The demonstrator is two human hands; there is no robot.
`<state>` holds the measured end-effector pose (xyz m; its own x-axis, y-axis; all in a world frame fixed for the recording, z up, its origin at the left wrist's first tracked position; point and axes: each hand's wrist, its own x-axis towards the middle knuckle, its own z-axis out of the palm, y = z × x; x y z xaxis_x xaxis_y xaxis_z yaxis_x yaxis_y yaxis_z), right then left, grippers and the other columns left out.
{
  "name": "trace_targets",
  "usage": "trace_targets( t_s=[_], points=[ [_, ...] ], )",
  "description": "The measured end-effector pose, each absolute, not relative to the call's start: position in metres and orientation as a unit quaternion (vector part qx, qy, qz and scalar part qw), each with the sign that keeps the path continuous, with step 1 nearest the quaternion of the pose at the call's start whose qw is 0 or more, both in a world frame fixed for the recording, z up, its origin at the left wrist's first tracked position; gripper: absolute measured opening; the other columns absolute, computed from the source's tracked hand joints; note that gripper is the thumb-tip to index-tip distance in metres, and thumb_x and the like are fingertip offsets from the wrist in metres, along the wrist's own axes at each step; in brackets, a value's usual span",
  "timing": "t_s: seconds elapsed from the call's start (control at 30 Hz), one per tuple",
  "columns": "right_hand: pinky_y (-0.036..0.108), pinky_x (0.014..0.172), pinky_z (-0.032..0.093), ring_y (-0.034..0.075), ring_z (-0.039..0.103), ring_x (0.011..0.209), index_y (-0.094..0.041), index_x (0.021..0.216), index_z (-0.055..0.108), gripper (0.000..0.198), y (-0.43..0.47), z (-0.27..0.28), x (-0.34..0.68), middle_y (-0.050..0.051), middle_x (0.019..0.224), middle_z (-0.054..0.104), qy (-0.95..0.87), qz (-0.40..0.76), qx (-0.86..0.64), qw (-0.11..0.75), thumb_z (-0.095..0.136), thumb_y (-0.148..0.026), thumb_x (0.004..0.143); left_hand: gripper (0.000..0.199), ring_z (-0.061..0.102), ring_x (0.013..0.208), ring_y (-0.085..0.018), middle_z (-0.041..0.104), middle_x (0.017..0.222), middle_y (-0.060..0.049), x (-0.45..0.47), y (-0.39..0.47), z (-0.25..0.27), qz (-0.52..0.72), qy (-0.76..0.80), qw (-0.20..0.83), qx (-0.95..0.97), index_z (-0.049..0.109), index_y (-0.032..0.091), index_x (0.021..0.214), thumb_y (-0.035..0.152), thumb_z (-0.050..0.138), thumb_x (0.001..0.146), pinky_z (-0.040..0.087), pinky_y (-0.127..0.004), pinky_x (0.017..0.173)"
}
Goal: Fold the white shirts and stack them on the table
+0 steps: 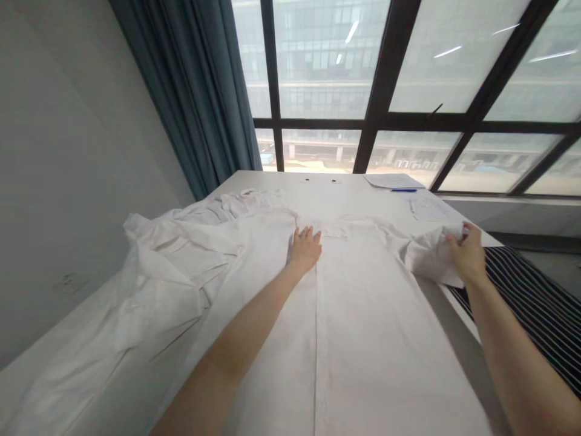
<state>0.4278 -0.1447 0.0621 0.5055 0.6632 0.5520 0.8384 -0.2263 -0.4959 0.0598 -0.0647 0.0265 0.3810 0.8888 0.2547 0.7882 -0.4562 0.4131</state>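
A long white garment (363, 315), cut like a shirt or coat, lies spread over the white table with a straight strip running down its middle. My left hand (305, 247) rests on it near the neck end, palm down and fingers stretched out. Off to the right, the garment's sleeve (429, 254) is lifted at its outer end, where the fingers of my right hand (467, 251) are closed on the cloth. Rumpled white cloth (177, 254) is heaped on the left; I cannot tell whether it belongs to the same garment.
Papers (394, 180) and a blue pen (403, 190) lie at the table's far right. Black cloth with white stripes (535, 303) is beside the right table edge. A grey wall (68, 151) bounds the left, with a blue curtain (190, 79) and windows behind the table (272, 180).
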Motion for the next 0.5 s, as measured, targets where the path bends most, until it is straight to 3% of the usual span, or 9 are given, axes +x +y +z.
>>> trace_targets(
  t_s=[0.1,0.17,0.23,0.3,0.33,0.4,0.5],
  points=[
    [0.039,0.077,0.051,0.027,0.062,0.101,-0.012,0.145,0.033,0.062,-0.143,0.091,0.400,0.022,0.125,0.057,-0.526,-0.065,-0.719,0.450,0.046,-0.037,0.089,0.045,0.036,0.141,-0.028,0.049,0.146,-0.016,0.069,-0.084,0.032,0.254,0.473,0.213,0.816,0.054,0.013,0.134,0.032,0.034,0.099,0.010,-0.051,0.119],
    [0.031,0.075,0.052,0.022,0.063,0.095,-0.023,0.140,0.044,0.055,-0.152,0.110,0.366,0.011,0.118,0.062,-0.586,-0.024,-0.666,0.460,0.052,-0.038,0.088,0.058,0.055,0.125,-0.026,0.062,0.131,-0.017,0.072,-0.099,0.038,0.263,0.429,0.292,0.813,0.053,0.012,0.134,0.042,0.015,0.103,0.029,-0.048,0.113],
    [0.031,0.070,0.053,0.021,0.064,0.087,-0.025,0.143,0.041,0.056,-0.169,0.125,0.324,0.008,0.108,0.066,-0.657,0.109,-0.572,0.479,0.052,-0.043,0.091,0.076,0.066,0.109,-0.024,0.068,0.120,-0.018,0.069,-0.117,0.046,0.273,0.364,0.421,0.785,0.048,0.009,0.138,0.053,-0.002,0.100,0.043,-0.043,0.102],
    [0.033,0.076,0.053,0.023,0.064,0.099,-0.025,0.143,0.043,0.053,-0.189,0.136,0.283,0.010,0.119,0.064,-0.711,0.189,-0.522,0.431,0.050,-0.044,0.093,0.088,0.067,0.106,-0.028,0.067,0.119,-0.023,0.061,-0.138,0.054,0.284,0.261,0.662,0.643,0.044,0.006,0.140,0.070,0.006,0.093,0.045,-0.045,0.098],
    [0.034,0.082,0.053,0.023,0.062,0.108,-0.026,0.143,0.043,0.052,-0.199,0.140,0.266,0.010,0.128,0.061,-0.740,0.212,-0.505,0.391,0.049,-0.042,0.095,0.090,0.067,0.106,-0.029,0.067,0.118,-0.023,0.055,-0.150,0.057,0.273,0.232,0.731,0.580,0.044,0.007,0.140,0.074,0.009,0.091,0.045,-0.045,0.098],
    [0.035,0.087,0.052,0.022,0.063,0.109,-0.028,0.143,0.044,0.047,-0.212,0.145,0.244,0.008,0.132,0.061,-0.786,0.279,-0.458,0.308,0.045,-0.040,0.097,0.089,0.066,0.109,-0.029,0.067,0.119,-0.021,0.040,-0.172,0.063,0.262,0.205,0.796,0.505,0.043,0.010,0.141,0.077,0.013,0.090,0.044,-0.047,0.100],
    [0.035,0.089,0.051,0.018,0.070,0.091,-0.027,0.134,0.054,0.040,-0.214,0.144,0.240,0.006,0.118,0.069,-0.808,0.332,-0.429,0.232,0.035,-0.040,0.101,0.076,0.063,0.113,-0.025,0.067,0.121,-0.015,0.013,-0.200,0.069,0.278,0.243,0.769,0.522,0.047,0.015,0.140,0.070,0.022,0.094,0.040,-0.045,0.106]
  ],
)
